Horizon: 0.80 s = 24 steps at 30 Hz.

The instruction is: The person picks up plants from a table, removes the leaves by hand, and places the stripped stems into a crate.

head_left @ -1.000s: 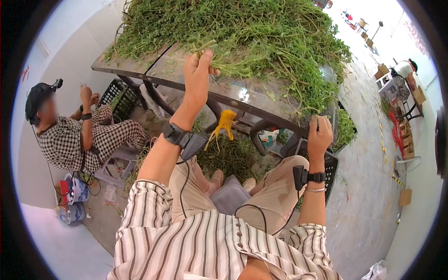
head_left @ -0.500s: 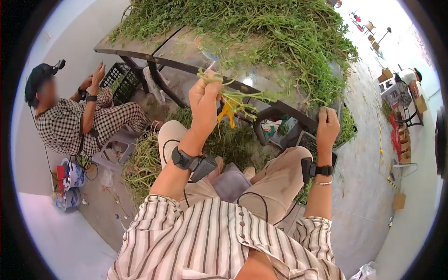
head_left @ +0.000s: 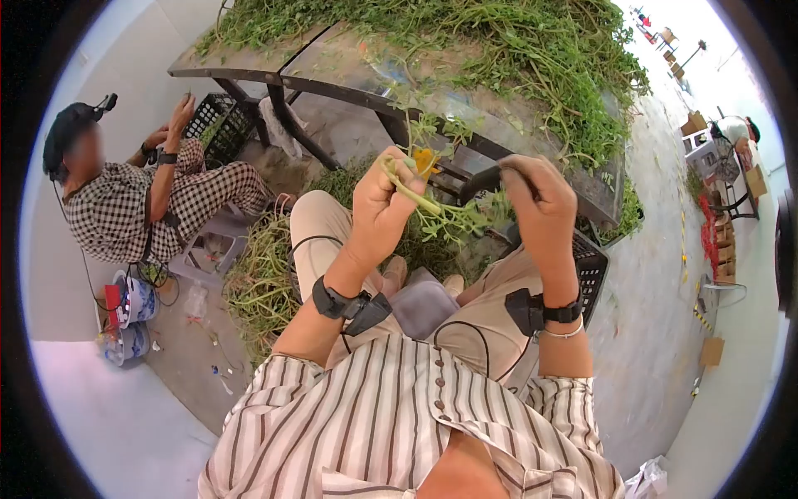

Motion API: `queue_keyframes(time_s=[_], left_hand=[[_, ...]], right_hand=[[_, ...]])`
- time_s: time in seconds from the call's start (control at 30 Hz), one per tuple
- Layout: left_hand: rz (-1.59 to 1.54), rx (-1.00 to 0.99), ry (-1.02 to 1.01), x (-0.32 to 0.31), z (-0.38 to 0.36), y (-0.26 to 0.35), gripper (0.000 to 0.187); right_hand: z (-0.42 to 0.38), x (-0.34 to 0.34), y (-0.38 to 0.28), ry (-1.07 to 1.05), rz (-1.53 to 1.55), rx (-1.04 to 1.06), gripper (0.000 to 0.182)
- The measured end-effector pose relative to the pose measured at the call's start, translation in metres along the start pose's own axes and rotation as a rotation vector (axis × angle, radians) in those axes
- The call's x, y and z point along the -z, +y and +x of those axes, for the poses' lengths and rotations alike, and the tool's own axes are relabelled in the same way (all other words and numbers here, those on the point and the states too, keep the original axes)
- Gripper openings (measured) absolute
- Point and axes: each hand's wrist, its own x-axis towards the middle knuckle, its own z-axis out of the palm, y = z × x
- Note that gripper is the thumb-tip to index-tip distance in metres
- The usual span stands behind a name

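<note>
My left hand [head_left: 384, 204] is closed around a few leafy green stems [head_left: 428, 205], held above my lap in front of the table edge. The stems loop out of the fist and their leaves spread to the right. A small yellow-orange piece [head_left: 426, 162] shows just behind the fist; I cannot make out what it is. My right hand [head_left: 542, 200] is closed with curled fingers, close to the leafy ends of the stems. What its fingertips grip, if anything, is hidden. A large heap of green plants [head_left: 532, 75] covers much of the table [head_left: 332, 79].
More stems [head_left: 262, 283] lie on the floor at my left. A black crate [head_left: 590, 270] stands by my right knee. A person in checked clothes [head_left: 125, 200] sits at the left near another black crate [head_left: 220, 125]. Another person [head_left: 736, 133] is far right, near cardboard boxes [head_left: 725, 249].
My right hand has left the table's edge and moved left, close to the stems. My left hand has come lower and slightly right, still holding stems.
</note>
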Motion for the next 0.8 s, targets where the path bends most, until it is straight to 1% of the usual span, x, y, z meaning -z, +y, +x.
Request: queue_keyframes(time_s=[0.07, 0.1, 0.17, 0.2, 0.23, 0.3, 0.33, 0.37, 0.43, 0.5, 0.53, 0.6, 0.73, 0.8], left_hand=[[-0.012, 0.017, -0.002, -0.002, -0.004, 0.003, 0.012], [-0.024, 0.03, -0.003, -0.002, -0.007, 0.004, 0.012], [-0.039, 0.028, -0.026, -0.002, -0.01, 0.001, 0.012], [-0.054, 0.024, -0.048, -0.002, -0.012, 0.001, 0.012], [-0.053, 0.022, -0.047, -0.003, -0.015, 0.002, 0.012], [0.003, 0.065, -0.028, -0.005, -0.018, 0.007, 0.015], [0.004, 0.066, -0.028, -0.005, -0.018, 0.008, 0.015], [0.061, 0.038, -0.036, -0.005, -0.017, 0.008, 0.017], [0.12, 0.008, -0.043, -0.005, -0.015, 0.01, 0.019], [0.129, 0.008, -0.037, -0.007, -0.015, 0.011, 0.04], [0.129, 0.01, -0.038, -0.006, -0.014, 0.01, 0.04], [0.218, -0.058, -0.05, -0.006, -0.013, 0.009, 0.046], [0.231, -0.075, -0.06, -0.008, -0.013, 0.007, 0.049], [0.223, -0.029, -0.063, -0.009, -0.015, 0.004, 0.049]], right_hand=[[0.0, -0.01, -0.014, -0.178, 0.004, -0.013, 0.021], [-0.001, -0.016, -0.015, -0.177, 0.004, -0.014, 0.021], [-0.003, -0.027, -0.014, -0.301, 0.047, 0.051, 0.031], [-0.004, -0.027, -0.019, -0.368, -0.013, 0.046, 0.036], [-0.008, -0.031, -0.018, -0.368, -0.012, 0.049, 0.036], [-0.012, -0.041, -0.011, -0.386, -0.09, 0.141, 0.035], [-0.014, -0.042, -0.009, -0.385, -0.14, 0.17, 0.031], [-0.015, -0.044, -0.007, -0.385, -0.138, 0.169, 0.031], [-0.016, -0.045, -0.003, -0.368, -0.152, 0.184, 0.023], [-0.016, -0.044, -0.001, -0.373, -0.169, 0.174, 0.021], [-0.016, -0.043, 0.0, -0.378, -0.189, 0.163, 0.019], [-0.017, -0.042, 0.003, -0.37, -0.185, 0.164, 0.018], [-0.018, -0.042, 0.008, -0.343, -0.175, 0.177, 0.017], [-0.018, -0.042, 0.008, -0.322, -0.171, 0.183, 0.016]])
